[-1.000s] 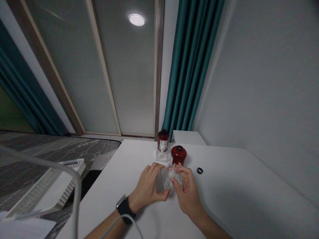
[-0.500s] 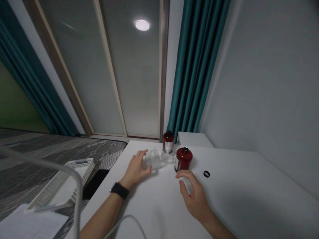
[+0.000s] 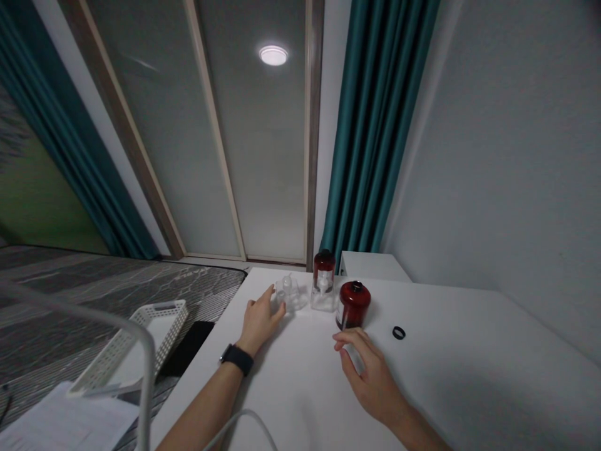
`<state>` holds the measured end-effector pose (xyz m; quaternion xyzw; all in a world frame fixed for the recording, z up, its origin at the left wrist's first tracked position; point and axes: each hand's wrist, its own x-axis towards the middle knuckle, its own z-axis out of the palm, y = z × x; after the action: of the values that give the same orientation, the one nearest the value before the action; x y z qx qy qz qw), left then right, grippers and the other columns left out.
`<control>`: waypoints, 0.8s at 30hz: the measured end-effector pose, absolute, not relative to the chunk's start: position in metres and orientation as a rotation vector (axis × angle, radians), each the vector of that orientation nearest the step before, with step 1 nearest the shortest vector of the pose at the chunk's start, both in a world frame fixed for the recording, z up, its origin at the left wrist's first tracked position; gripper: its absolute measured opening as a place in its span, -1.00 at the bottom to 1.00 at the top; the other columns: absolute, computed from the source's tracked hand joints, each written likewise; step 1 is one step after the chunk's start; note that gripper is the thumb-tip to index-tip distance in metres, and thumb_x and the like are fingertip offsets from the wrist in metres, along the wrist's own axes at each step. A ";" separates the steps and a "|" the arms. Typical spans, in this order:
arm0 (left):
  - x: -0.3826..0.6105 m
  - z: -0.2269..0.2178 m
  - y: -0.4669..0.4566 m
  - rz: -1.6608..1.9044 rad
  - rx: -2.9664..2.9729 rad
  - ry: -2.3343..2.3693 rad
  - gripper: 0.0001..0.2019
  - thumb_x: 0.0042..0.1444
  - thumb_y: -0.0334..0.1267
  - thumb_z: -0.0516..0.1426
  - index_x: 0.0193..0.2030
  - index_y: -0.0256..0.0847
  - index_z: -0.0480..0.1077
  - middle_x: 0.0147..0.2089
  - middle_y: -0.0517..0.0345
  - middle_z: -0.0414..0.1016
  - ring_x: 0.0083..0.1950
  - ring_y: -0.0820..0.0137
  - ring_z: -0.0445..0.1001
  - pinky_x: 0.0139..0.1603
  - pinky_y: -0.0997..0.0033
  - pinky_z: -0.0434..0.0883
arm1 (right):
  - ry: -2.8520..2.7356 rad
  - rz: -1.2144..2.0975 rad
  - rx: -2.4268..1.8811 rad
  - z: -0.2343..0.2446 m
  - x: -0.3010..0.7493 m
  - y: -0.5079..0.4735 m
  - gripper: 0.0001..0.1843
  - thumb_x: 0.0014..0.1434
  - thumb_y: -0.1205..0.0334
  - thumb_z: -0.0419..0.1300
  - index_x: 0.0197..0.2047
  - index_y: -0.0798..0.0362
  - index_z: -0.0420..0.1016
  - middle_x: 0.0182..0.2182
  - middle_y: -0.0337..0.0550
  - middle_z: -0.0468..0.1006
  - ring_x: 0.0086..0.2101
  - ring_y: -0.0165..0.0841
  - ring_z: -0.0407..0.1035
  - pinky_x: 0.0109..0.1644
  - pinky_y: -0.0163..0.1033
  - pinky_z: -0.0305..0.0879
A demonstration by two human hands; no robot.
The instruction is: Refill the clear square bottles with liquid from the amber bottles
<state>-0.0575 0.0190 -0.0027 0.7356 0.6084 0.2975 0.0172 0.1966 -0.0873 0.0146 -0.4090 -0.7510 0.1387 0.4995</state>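
My left hand, a dark watch on its wrist, has its fingers apart beside a clear plastic container. Its fingertips are at the container's left side; whether they touch it I cannot tell. My right hand is curved with thumb and fingers apart, just in front of a dark red bottle with a black neck. Nothing shows between its fingers. Farther back stands a second red bottle, partly hidden by another clear piece. A small black ring lies to the right.
The white table borders a grey wall on the right. A grey curved tube crosses the near left. On the lower left are a white basket, a black flat item and papers. A white cabinet stands behind the table.
My left hand has loosened from around the clear container, which now sits a little clear of the palm. My right hand stays near the red bottle. The whole view has shifted slightly.
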 end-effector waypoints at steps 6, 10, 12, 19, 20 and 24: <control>-0.053 0.009 0.011 1.211 2.273 1.849 -0.55 0.24 -0.21 0.06 0.24 -0.30 0.17 0.03 -0.09 0.47 -0.30 0.28 0.48 -0.08 0.12 0.38 | -1.797 0.300 -1.013 0.011 0.199 -0.085 -0.79 0.31 0.38 0.05 -0.08 -0.05 0.44 -0.29 -0.17 0.50 -0.23 -0.26 0.44 -0.11 -0.20 0.36; -0.041 0.015 -0.003 1.376 2.394 1.525 -0.65 0.23 -0.31 0.02 0.16 -0.23 0.23 -0.12 0.07 0.48 -0.32 0.33 0.42 -0.16 0.25 0.37 | -1.656 0.232 -1.074 0.008 0.212 -0.073 -0.79 0.30 0.38 0.04 -0.07 -0.02 0.43 -0.32 -0.18 0.42 -0.26 -0.26 0.38 -0.13 -0.17 0.33; -0.031 0.015 -0.012 1.337 2.468 1.401 -0.65 0.22 -0.35 0.02 0.15 -0.23 0.25 -0.16 0.09 0.49 -0.31 0.33 0.41 -0.17 0.27 0.36 | -1.546 0.176 -1.132 0.006 0.221 -0.063 -0.77 0.28 0.35 0.06 -0.02 0.00 0.40 -0.32 -0.19 0.38 -0.26 -0.26 0.35 -0.12 -0.13 0.32; -0.008 0.017 -0.029 1.181 2.541 1.155 -0.71 0.22 -0.36 0.01 0.07 -0.21 0.34 -0.22 0.07 0.49 -0.28 0.29 0.45 -0.18 0.26 0.40 | -1.434 0.115 -1.196 -0.009 0.241 -0.029 -0.39 0.21 0.19 0.20 0.29 0.05 0.17 0.14 0.13 0.31 0.09 -0.08 0.31 -0.02 0.03 0.38; -0.007 0.017 -0.029 1.172 2.530 1.149 -0.71 0.21 -0.37 0.01 0.06 -0.20 0.34 -0.22 0.07 0.49 -0.28 0.29 0.45 -0.18 0.26 0.41 | -1.460 0.140 -1.193 -0.010 0.241 -0.026 -0.35 0.21 0.19 0.21 0.32 0.05 0.14 0.19 0.14 0.29 0.14 -0.07 0.28 0.06 0.07 0.36; -0.009 0.015 -0.026 1.158 2.495 1.134 -0.71 0.20 -0.36 0.03 0.06 -0.18 0.35 -0.19 0.06 0.48 -0.25 0.27 0.45 -0.16 0.22 0.43 | -1.515 0.268 -1.188 -0.014 0.239 -0.019 -0.36 0.22 0.20 0.21 0.33 -0.02 0.18 0.25 0.06 0.33 0.23 -0.08 0.24 0.31 0.18 0.16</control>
<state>-0.0085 -0.0263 0.0147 0.8356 0.3799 0.3880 0.0831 0.2390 -0.0191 -0.0136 -0.5048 -0.6437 0.1139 0.5637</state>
